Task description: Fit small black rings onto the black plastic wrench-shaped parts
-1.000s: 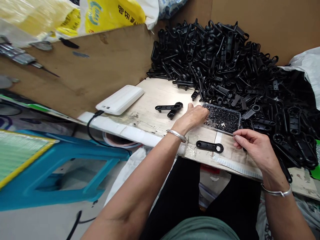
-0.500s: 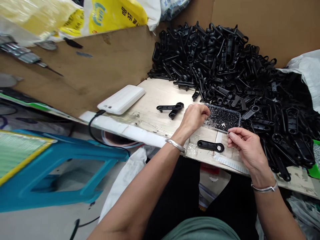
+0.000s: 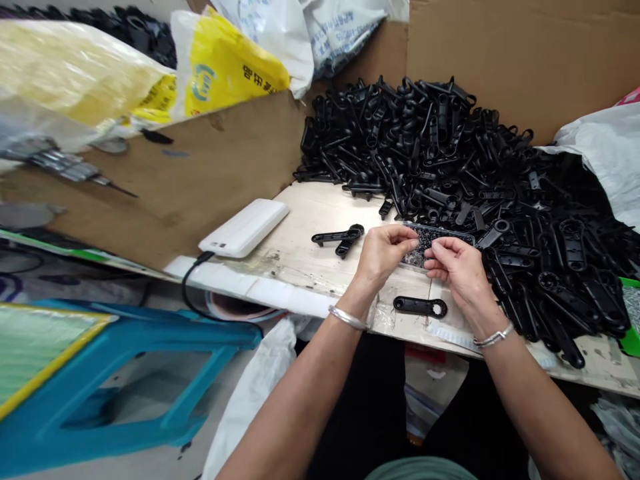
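My left hand is pinched at the left end of a shallow clear tray of tiny dark parts. Facing it, my right hand is pinched over the tray's right half. Whatever the fingertips of either hand hold is too small to make out. A black plastic arm with a toothed ring end lies flat on the table, nearer to me than the tray. Two more black arms lie crossed, left of my left hand.
A big heap of black plastic arms fills the table's back and right. A white power bank with a black cable lies at left. Cardboard walls border the table. A blue stool stands lower left.
My right hand has moved left and slightly up, over the tray and close to my left hand. My left hand stays near the tray's left end. The camera view has shifted.
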Demonstrator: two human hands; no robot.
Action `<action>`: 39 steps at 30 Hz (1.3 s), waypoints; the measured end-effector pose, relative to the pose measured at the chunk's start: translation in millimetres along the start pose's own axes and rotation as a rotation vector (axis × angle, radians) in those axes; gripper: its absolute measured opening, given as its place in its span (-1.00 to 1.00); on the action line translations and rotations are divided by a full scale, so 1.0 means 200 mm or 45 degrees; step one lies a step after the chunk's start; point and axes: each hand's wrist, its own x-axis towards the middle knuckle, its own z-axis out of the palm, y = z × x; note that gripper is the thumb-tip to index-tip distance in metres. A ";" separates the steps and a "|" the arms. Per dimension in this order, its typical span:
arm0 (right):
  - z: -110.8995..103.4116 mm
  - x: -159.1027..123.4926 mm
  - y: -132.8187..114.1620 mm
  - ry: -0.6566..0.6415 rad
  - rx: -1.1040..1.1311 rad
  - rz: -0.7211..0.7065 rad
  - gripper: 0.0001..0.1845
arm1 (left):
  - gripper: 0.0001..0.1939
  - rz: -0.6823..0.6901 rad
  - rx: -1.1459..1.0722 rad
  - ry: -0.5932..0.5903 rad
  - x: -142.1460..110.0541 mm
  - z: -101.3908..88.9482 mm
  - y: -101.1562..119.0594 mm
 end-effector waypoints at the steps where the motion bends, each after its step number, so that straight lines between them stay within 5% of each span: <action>1: 0.03 0.02 0.00 0.000 0.004 -0.008 -0.74 | -0.90 0.000 -0.053 0.025 -0.01 0.01 0.00; 9: 0.09 0.09 0.04 0.032 -0.103 -0.199 -0.83 | -0.93 0.036 -0.235 0.199 -0.05 0.05 0.01; 17: 0.07 0.06 0.07 0.003 -1.170 -1.028 -0.84 | -0.87 -0.093 -0.522 0.249 -0.03 0.05 0.02; 20: 0.03 0.08 0.06 -0.068 -1.379 -0.963 -0.81 | -0.83 -0.126 -0.572 0.256 -0.05 0.03 0.03; 25: -0.07 0.05 -0.01 -0.192 -0.775 -0.575 -0.92 | -0.70 -0.207 -0.689 0.195 -0.15 0.01 0.08; 29: -0.13 -0.09 -0.01 -0.246 -0.117 -0.197 -0.76 | -0.64 -0.320 -0.845 0.135 -0.28 0.04 0.13; 39: -0.18 -0.34 0.09 -0.202 0.265 -0.209 -0.83 | -0.72 -0.453 -0.959 0.022 -0.50 0.17 0.17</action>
